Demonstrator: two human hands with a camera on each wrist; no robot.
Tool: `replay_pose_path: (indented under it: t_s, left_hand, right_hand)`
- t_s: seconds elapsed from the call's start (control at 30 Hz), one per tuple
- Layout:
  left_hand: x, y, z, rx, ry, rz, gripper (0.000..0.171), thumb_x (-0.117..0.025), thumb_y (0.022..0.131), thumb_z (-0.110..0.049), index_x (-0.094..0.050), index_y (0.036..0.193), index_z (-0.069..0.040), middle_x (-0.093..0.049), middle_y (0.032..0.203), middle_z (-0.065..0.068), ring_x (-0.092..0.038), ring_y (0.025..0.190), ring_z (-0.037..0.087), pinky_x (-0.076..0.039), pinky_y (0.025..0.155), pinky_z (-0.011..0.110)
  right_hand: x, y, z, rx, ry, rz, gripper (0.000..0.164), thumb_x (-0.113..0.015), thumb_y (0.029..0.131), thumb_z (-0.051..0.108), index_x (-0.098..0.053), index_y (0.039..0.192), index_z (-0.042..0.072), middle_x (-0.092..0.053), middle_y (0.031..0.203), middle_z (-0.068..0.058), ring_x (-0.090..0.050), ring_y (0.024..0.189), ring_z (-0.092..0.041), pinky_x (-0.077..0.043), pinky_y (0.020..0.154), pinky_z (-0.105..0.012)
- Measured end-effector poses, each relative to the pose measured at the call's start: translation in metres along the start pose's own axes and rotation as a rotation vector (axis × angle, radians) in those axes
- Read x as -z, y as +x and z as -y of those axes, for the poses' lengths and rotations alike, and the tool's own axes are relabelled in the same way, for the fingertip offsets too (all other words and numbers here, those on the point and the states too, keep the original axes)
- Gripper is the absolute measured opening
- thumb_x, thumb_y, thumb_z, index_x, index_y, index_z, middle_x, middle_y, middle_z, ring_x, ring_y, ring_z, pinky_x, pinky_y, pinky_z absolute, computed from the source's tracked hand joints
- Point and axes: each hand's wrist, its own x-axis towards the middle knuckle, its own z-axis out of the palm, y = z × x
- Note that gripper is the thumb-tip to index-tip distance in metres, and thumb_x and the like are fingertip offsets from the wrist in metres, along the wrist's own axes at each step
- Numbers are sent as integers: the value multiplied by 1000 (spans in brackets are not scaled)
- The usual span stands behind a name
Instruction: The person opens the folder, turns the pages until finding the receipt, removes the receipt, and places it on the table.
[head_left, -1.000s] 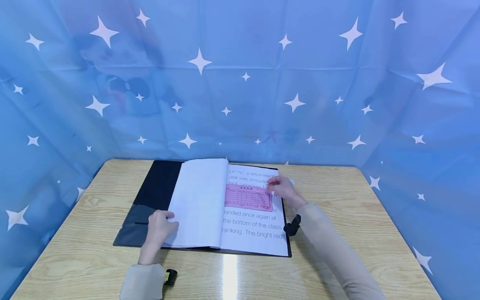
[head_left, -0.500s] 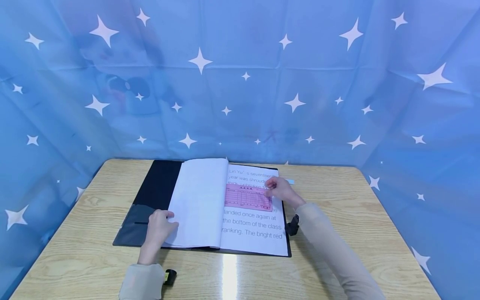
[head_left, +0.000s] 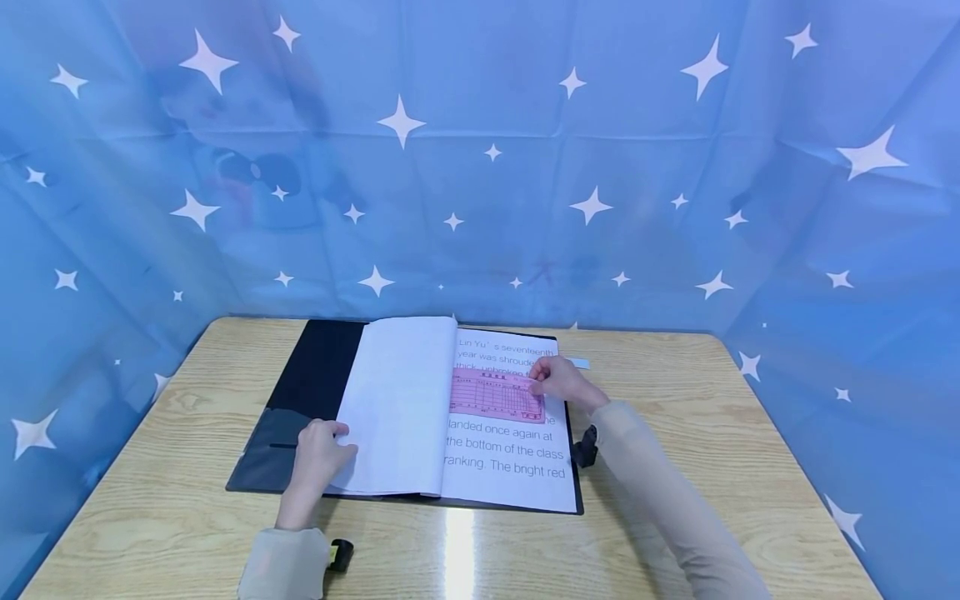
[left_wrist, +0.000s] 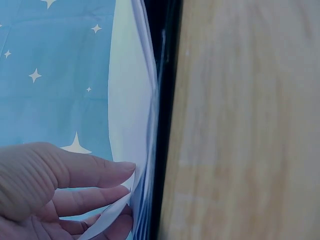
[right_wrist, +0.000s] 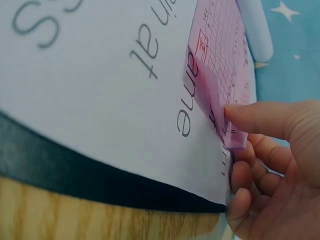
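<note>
A black folder (head_left: 330,358) lies spread on the table, with white pages turned to its left side and a page of large print (head_left: 502,479) on its right. Across that printed page is a pink receipt slip (head_left: 491,396) with a ruled grid. My right hand (head_left: 566,382) pinches the slip's right end between thumb and fingers; in the right wrist view the slip (right_wrist: 220,55) bends up near the thumb. On the left, my left hand (head_left: 318,454) holds the edge of the turned white pages (left_wrist: 130,75), thumb on top and fingers beneath.
A wooden table (head_left: 675,467) carries the folder. Behind it hangs a blue curtain (head_left: 480,183) with white stars. A small pale blue tab (head_left: 580,363) sticks out past the folder's right edge, near the right hand.
My right hand has shifted slightly left and down over the slip's right end, and more of the pale tab shows beside it. The left hand and folder stay in place.
</note>
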Motion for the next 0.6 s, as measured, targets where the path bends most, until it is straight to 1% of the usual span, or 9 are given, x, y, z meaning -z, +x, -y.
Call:
replay_pose_path:
  t_s: [0.27, 0.4, 0.6]
  left_hand:
    - [-1, 0, 1, 0, -1, -8, 28, -68, 73, 2, -64, 97, 16, -55, 105, 34, -51, 104, 48, -44, 86, 55]
    - [-1, 0, 2, 7, -6, -6, 29, -68, 73, 2, -64, 98, 16, -55, 108, 34, -50, 107, 48, -44, 87, 56]
    - [0, -2, 0, -8, -4, -6, 28, -68, 73, 2, -64, 98, 16, -55, 106, 34, -50, 106, 49, -43, 87, 56]
  right_hand:
    - [1, 0, -2, 44, 7, 27, 13, -68, 76, 0, -57, 80, 5, -55, 77, -5, -50, 74, -19, -38, 71, -30]
    - [2, -2, -1, 71, 8, 39, 14, -68, 76, -1, -57, 83, 4, -55, 78, -6, -49, 75, -20, -38, 72, -31]
    - [3, -2, -3, 108, 49, 48, 14, -67, 77, -1, -58, 86, 4, -53, 78, -4, -48, 76, -19, -38, 73, -30]
